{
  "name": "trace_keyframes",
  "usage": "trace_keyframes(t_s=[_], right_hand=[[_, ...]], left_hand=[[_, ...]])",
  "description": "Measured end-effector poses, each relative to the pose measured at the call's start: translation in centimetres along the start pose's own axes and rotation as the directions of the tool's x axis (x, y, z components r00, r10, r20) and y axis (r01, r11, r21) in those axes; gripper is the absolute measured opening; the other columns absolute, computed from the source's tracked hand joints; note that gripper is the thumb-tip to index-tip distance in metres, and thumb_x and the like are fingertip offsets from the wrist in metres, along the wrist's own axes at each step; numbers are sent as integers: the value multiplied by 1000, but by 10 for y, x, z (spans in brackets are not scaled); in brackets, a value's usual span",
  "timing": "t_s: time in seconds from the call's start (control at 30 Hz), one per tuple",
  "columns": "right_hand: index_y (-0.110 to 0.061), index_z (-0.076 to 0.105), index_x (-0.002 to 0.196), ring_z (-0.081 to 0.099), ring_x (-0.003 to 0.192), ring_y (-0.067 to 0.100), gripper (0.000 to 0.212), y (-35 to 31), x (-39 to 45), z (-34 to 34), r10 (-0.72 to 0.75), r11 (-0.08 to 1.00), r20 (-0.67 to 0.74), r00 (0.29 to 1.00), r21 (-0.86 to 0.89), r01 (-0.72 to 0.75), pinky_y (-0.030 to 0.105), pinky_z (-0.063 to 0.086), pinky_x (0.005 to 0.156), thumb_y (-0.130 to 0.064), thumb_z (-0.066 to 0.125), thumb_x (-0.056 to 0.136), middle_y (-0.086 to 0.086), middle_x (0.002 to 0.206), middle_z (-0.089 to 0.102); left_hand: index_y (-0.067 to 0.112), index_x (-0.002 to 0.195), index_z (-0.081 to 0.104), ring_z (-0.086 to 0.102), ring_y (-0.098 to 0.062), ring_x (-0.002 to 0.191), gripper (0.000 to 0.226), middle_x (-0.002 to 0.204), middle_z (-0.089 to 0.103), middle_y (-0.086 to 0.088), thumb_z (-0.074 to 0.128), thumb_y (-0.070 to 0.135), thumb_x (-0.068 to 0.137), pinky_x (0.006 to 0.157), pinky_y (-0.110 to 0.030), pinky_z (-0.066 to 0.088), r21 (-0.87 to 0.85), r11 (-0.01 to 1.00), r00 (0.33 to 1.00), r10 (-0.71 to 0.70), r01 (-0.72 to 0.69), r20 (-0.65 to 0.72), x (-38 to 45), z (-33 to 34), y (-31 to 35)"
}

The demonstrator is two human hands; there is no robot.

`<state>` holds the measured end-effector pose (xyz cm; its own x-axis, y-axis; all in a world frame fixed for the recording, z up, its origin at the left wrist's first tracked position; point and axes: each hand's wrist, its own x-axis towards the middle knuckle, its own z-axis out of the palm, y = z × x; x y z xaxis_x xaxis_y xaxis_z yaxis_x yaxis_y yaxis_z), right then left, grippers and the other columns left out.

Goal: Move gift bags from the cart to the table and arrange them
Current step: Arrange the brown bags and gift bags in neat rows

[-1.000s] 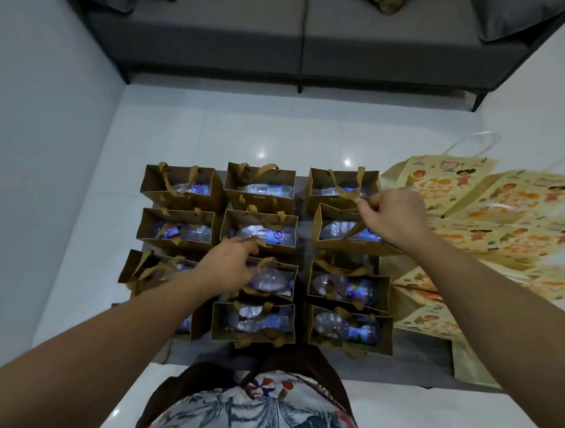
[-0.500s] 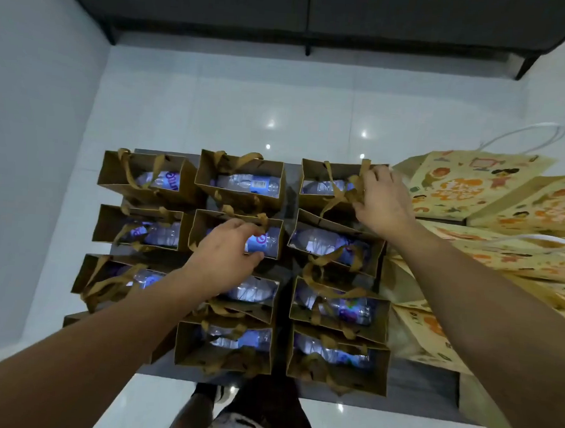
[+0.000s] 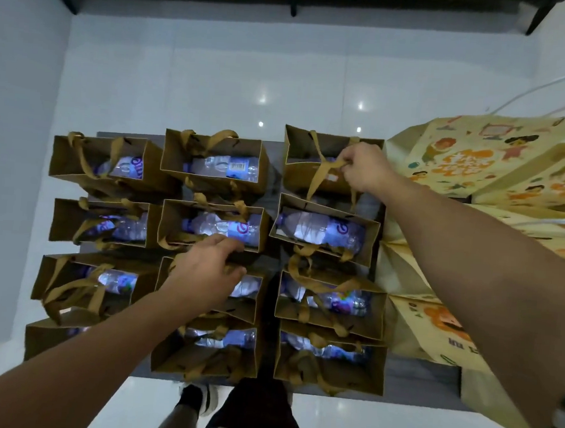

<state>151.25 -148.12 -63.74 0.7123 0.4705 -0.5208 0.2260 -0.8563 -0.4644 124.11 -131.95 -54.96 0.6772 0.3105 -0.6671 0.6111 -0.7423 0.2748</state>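
Bag handle (image 3: 323,170) in right grip (image 3: 365,167)

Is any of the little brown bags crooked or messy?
Yes. The far-right brown bag looks lifted and tilted, its ribbon handles gripped by the right hand. The rows are a bit uneven, and the near-left bag juts out leftward. Nothing looks spilled.

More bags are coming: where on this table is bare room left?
Bare table shows only near its front right corner, between the front-right brown gift bag and the yellow printed bags. A narrow aisle splits the middle and right columns. Elsewhere it is crowded.
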Motion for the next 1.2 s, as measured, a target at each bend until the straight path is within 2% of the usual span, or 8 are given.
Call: trace_keyframes(t_s=[0.27,0.33,0.47,0.57,0.67,0.87,0.93,1.2], right_hand=[[-27,74,91,68,87,16,14,-8,-10,-3,-9,987,-83,996,157,22,37,60,82,-13,70,89,-4,88,72],[-31,71,102,66,98,17,24,-10,-21,-6,-19,993,-45,999,118,24,37,58,87,-15,72,84,-5,100,71],[-28,58,135,43,128,27,54,-30,-64,18,-241,925,2,971,-302,230,46,37,108,-30,68,82,1,133,57],[-19,62,131,44,127,25,46,-57,-101,64,-373,911,-87,924,-226,346,42,40,109,-34,65,87,2,130,59],[-13,69,119,52,116,25,31,-81,-124,120,-468,875,-43,883,-164,455,40,48,99,-28,64,92,5,117,67],[-27,66,107,50,116,27,15,-120,-109,170,-324,852,169,931,-374,365,50,30,108,-25,59,94,2,105,66],[-29,66,103,50,114,28,16,-124,-97,171,-266,885,167,949,-348,309,51,27,108,-20,58,92,2,97,61],[-28,66,117,47,122,30,24,-131,-83,177,-174,931,86,981,-311,192,51,28,108,-26,54,96,8,113,63]], left_hand=[[28,140,52,52,-15,119,45,142,48,4,62,36,98,97,-34,49,11,1000,1000,17,-17,-6,-6,-2,0],[26,141,52,50,-16,122,45,142,48,3,61,36,98,99,-33,47,25,1000,1000,9,-9,9,-9,-2,-4],[24,137,56,49,-18,125,43,140,51,2,61,38,97,103,-36,45,23,1000,1000,5,-5,25,-14,6,-20],[24,136,56,50,-18,120,41,135,52,1,62,33,97,97,-32,46,-16,997,996,-71,71,53,-25,14,-36],[23,131,59,53,-13,103,36,127,55,-1,64,30,97,86,-27,46,-56,991,991,-121,124,52,-36,24,-55],[21,125,64,55,-17,103,29,120,54,0,63,27,96,83,-25,45,-45,990,991,-136,135,-21,-65,50,-97],[23,126,64,54,-15,105,29,123,55,1,61,25,97,87,-25,45,-37,993,994,-110,109,-21,-73,59,-112],[18,122,67,57,-21,111,29,121,60,-3,66,22,93,86,-22,37,-56,998,998,-45,43,-48,-92,84,-147]])
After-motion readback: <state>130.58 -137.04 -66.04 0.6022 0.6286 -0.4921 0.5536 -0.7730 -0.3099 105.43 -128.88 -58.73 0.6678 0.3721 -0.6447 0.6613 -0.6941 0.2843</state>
